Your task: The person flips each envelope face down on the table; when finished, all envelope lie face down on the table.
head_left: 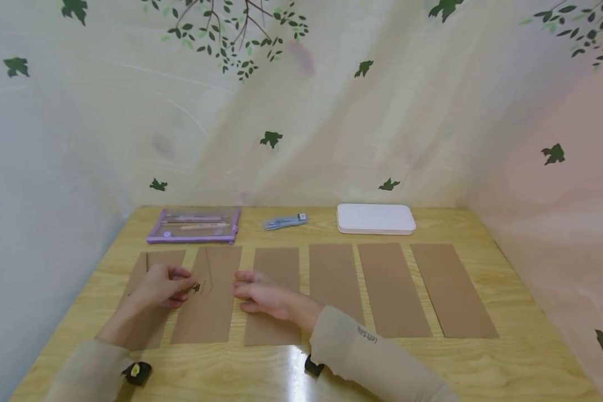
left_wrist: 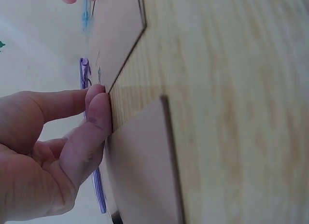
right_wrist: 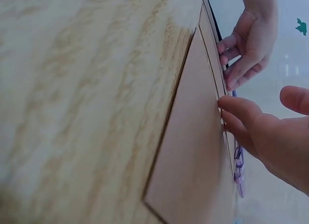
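The person's left hand point(head_left: 166, 287) pinches with thumb and forefinger at the left edge of the second brown sheet point(head_left: 203, 318), the other fingers bent in behind. The sheet lies flat: a smooth, matte oblong of stiff paper, with a thin flap-shaped outline and a small dark print just beside those fingertips. The right hand point(head_left: 263, 293) is relaxed, its fingers nearly straight and its thumb apart, the tips at that sheet's right edge.

Beneath the left wrist is the first brown sheet point(head_left: 153, 329), partly covered; beneath the right palm lies the third brown sheet point(head_left: 276, 262), plain and straight-edged. Three more brown sheets point(head_left: 394, 290) continue the row to the right of the right hand.

Beyond the left hand sits a see-through pencil case point(head_left: 191, 240) with purple trim, holding slender pencils. Beyond the right hand is a slim pack of blue pens point(head_left: 285, 221); farther to its right, a glossy white box point(head_left: 376, 219) with rounded corners. Under both hands runs a pale wooden table point(head_left: 231, 374) with streaky yellow grain.
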### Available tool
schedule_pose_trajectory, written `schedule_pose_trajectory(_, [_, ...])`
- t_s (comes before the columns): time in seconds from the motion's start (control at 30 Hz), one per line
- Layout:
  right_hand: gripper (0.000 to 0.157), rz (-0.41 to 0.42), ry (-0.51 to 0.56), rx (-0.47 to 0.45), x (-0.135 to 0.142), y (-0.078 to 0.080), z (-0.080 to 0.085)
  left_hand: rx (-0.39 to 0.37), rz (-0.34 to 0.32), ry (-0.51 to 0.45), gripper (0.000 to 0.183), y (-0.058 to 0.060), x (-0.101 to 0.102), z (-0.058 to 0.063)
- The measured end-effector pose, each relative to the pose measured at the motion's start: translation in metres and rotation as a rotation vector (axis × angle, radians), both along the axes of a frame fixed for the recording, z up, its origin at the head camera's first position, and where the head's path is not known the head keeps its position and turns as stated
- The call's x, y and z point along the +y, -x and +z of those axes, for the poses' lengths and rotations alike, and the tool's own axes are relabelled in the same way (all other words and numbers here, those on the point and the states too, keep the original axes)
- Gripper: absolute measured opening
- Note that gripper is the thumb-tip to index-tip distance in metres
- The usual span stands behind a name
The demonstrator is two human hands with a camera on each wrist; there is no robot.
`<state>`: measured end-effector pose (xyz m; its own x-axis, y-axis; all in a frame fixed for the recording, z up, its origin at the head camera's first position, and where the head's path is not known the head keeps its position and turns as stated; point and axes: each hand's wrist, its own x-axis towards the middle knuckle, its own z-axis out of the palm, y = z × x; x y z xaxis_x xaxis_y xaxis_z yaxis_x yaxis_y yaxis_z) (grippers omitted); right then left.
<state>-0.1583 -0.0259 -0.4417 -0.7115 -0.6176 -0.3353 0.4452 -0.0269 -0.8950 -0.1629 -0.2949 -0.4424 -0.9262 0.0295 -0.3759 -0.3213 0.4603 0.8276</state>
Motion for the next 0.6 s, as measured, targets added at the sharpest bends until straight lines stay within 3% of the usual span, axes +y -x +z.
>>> schedule_pose_trajectory(0.27, [0.064, 0.018, -0.049, 0.045, -0.0012, 0.0009, 0.0027, -0.001, 0.014, -0.001, 0.035, 0.0039, -0.0005, -0.0018])
schedule_pose_trajectory(0.6, [0.063, 0.036, -0.082, 0.04, -0.001, -0.0009, 0.0061, -0.011, 0.035, -0.074, 0.037, -0.0011, -0.0002, -0.0038])
